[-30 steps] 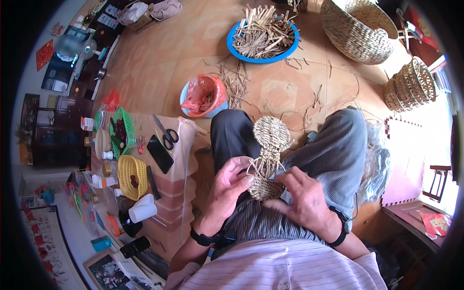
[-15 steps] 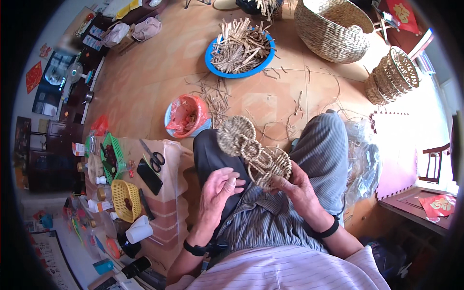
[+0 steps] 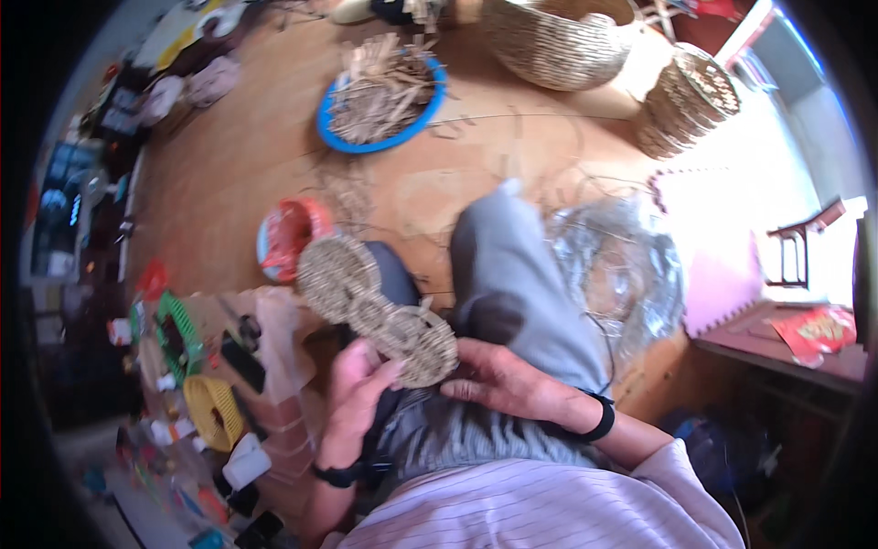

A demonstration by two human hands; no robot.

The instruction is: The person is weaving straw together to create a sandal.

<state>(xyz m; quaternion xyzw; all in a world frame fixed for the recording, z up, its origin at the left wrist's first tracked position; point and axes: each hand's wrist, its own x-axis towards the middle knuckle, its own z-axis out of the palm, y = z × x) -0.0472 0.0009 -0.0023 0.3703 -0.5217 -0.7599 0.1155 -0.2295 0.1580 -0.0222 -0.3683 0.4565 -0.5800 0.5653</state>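
Observation:
A woven straw piece (image 3: pixel 340 274), made of two round parts joined by a narrower neck, is held over my lap, slanting from upper left to lower right. My left hand (image 3: pixel 358 389) grips the edge of its lower round part, with the thumb on top. Beside the right edge of that part is my right hand (image 3: pixel 503 380), with thumb and fingers apart. Its fingertips are at the rim, and I cannot tell whether they touch it. The picture is blurred by motion.
A blue basin (image 3: pixel 326 128) of dry strips stands on the floor, with a red-lined bin (image 3: pixel 306 229) nearer. Large woven baskets (image 3: pixel 558 55) are at the back right. At left, a cloth-covered table carries a yellow basket (image 3: pixel 208 414). Clear plastic (image 3: pixel 631 265) lies right of my knee.
My left hand has taken hold of the woven piece, while my right hand has loosened its grip. The piece has turned, with its upper part swinging left. The whole view has shifted.

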